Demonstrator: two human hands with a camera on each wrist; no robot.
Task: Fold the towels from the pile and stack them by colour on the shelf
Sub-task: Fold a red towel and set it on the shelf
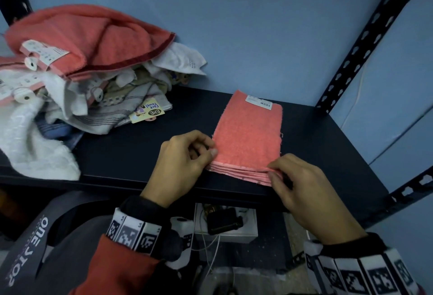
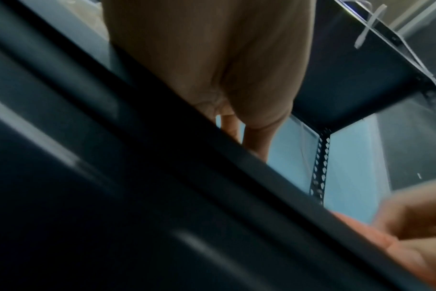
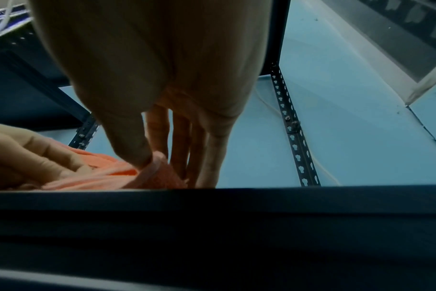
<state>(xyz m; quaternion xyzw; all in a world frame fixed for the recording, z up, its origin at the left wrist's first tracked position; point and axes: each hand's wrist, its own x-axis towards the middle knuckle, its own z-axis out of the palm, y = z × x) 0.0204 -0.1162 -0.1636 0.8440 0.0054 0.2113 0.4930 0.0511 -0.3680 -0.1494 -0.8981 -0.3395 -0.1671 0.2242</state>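
Note:
A folded coral towel [image 1: 248, 135] with a white label lies flat on the dark shelf [image 1: 131, 156], right of centre. Its layered near edge sits at the shelf's front. My left hand [image 1: 209, 151] pinches the towel's near left corner with curled fingers. My right hand [image 1: 273, 171] pinches the near right corner; the right wrist view shows thumb and fingers closed on the coral towel [image 3: 159, 173] edge. In the left wrist view the shelf edge [image 2: 212, 157] hides my fingertips. The unfolded pile [image 1: 77, 79] lies at the left, a coral towel on top of white and striped ones.
Perforated black uprights [image 1: 365, 43] frame the shelf at the right, with a blue wall [image 1: 257, 25] behind. Below the shelf sits a white box [image 1: 248, 231] holding a black device and cables. A white towel [image 1: 35, 154] hangs toward the front edge at the left.

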